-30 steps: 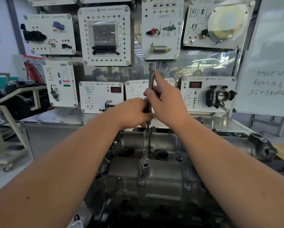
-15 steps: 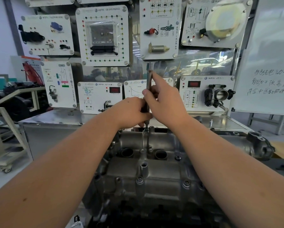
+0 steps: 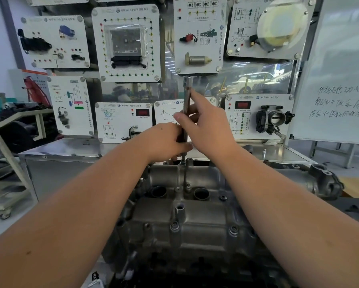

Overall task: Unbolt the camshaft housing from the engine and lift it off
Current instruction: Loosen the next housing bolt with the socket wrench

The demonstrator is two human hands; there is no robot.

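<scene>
both hands point(image 3: 164, 142) point(image 3: 207, 125) grip the upright wrench point(image 3: 186, 94) on the camshaft housing point(image 3: 195, 223).

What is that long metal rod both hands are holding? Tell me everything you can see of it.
The metal rod is a slim, silvery tool that looks like steel, standing nearly upright over the far edge of the camshaft housing. Its top end is a hollow tube. The right hand pinches its middle, the left hand grips lower down. Its narrow tip meets a bolt on the housing.
</scene>
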